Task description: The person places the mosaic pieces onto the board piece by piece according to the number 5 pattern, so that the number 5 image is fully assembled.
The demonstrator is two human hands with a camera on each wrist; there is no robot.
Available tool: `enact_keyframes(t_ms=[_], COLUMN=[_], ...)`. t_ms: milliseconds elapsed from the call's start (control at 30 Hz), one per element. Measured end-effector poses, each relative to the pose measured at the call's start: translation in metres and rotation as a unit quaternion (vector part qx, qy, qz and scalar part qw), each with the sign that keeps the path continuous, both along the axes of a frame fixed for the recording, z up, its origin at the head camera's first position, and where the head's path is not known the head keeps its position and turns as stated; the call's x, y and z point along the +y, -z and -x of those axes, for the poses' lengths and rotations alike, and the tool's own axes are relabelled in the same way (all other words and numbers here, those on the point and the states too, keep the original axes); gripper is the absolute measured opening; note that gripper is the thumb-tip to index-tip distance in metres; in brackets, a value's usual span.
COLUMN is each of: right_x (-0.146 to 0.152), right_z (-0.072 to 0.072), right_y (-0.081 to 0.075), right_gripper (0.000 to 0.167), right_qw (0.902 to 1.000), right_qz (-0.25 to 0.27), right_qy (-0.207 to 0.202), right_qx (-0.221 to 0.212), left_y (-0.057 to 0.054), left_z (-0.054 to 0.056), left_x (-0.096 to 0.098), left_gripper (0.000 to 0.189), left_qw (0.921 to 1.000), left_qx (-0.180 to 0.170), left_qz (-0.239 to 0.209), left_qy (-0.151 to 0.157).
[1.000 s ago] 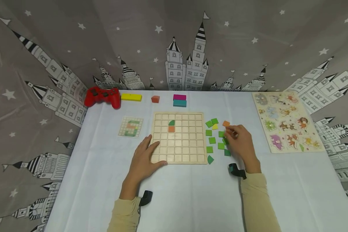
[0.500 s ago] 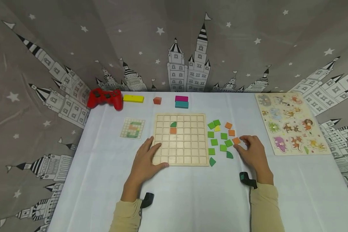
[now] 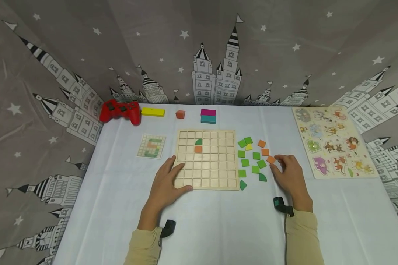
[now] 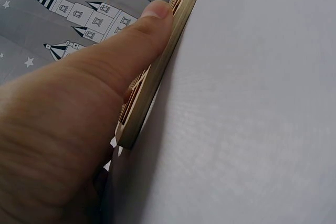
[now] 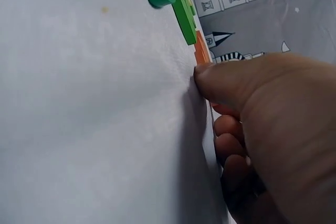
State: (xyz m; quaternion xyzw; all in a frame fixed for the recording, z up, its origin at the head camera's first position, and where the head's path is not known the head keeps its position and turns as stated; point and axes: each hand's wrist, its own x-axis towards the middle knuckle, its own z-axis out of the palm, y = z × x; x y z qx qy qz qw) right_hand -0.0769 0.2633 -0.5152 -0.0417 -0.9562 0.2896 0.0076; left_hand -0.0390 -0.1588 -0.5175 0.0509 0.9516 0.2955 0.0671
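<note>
A square wooden grid board (image 3: 215, 165) lies mid-table, with one green quarter-round tile (image 3: 199, 141) and an orange square tile (image 3: 198, 149) in its cells. My left hand (image 3: 166, 182) rests spread at the board's lower left corner, its thumb along the front edge in the left wrist view. Right of the board, my right hand (image 3: 290, 176) pinches the corner of an orange square tile (image 3: 270, 159) lying on the cloth. Thumb and fingertips meet at that tile's edge in the right wrist view. Two more orange tiles (image 3: 265, 152) lie just beyond it.
Several green square tiles (image 3: 245, 162), a yellow tile (image 3: 249, 147) and two quarter-rounds (image 3: 243, 185) lie beside the board. A pattern card (image 3: 151, 146) sits left. Behind are a red game controller (image 3: 120, 111) and coloured blocks (image 3: 208, 119); an animal puzzle (image 3: 333, 141) lies right.
My right hand has moved right and toward me, off the green tiles, to the nearest orange tile; it barely shifts in the last half second. My left hand stays on the board.
</note>
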Motion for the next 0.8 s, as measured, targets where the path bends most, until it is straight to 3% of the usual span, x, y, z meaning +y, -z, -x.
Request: enact_keyframes(t_ms=[433,800], right_x=[-0.011,-0.063], right_z=[0.005,0.018], right_y=[-0.003,-0.016], right_gripper=[0.033,0.033], right_qw=[0.9996,0.9954], right_qz=[0.006,0.032], right_qy=[0.001,-0.076], right_qx=[0.028,0.048], left_y=[-0.003,-0.001], left_z=[0.000,0.001], left_x=[0.001,0.001], left_gripper=[0.091,0.090], left_qw=[1.0000,1.0000], left_qx=[0.001,0.002], left_qz=[0.001,0.001], left_qy=[-0.004,0.001])
